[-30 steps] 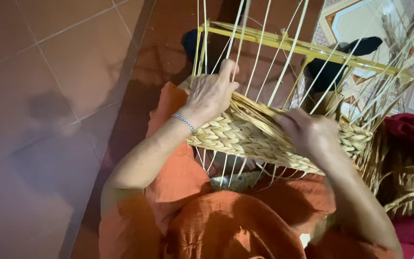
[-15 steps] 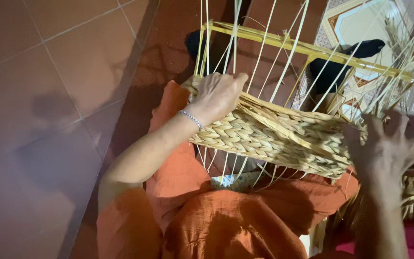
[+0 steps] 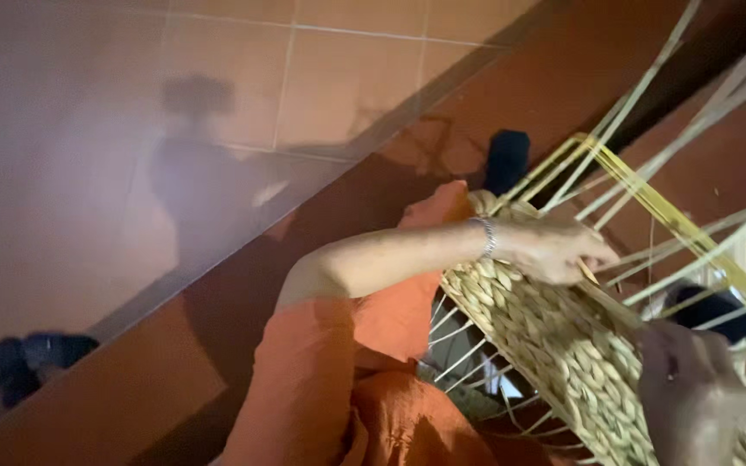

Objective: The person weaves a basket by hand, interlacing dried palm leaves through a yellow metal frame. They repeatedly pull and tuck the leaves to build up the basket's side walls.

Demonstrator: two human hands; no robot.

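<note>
The half-woven basket (image 3: 554, 345) lies tilted across the person's lap, toward four o'clock in the head view, its plaited band of pale straw running from the middle of the picture down to the lower right corner. The left hand (image 3: 554, 250) rests on the band's upper edge, fingers curled narrow around a strand (image 3: 587, 273) of the weaving fibre, seemingly to press it down between the uprights; a thin silver bracelet (image 3: 487, 238) sits on that wrist. The right hand (image 3: 692, 388) sits at five o'clock, cupped over the lower end of the band with its back to the camera, so whether it pinches a strand or only steadies the work cannot be told; its placement suggests it braces the basket against the pull of the other hand. From the woven band the bare uprights (image 3: 649, 95) fan out toward one and two o'clock, held apart by a yellow-green frame (image 3: 675, 220) that seems to keep them evenly spaced for weaving. Below the band, more thin ribs (image 3: 459, 341) stick out toward the lap at six o'clock. The orange garment (image 3: 321, 380) covers the knees and carries the basket's weight. Farther out, a dark object (image 3: 508, 160) lies on the red-brown floor (image 3: 563, 69) at twelve o'clock, another blurred dark shape (image 3: 36, 358) at nine o'clock, and lighter tiles (image 3: 131, 103) fill the upper left.
</note>
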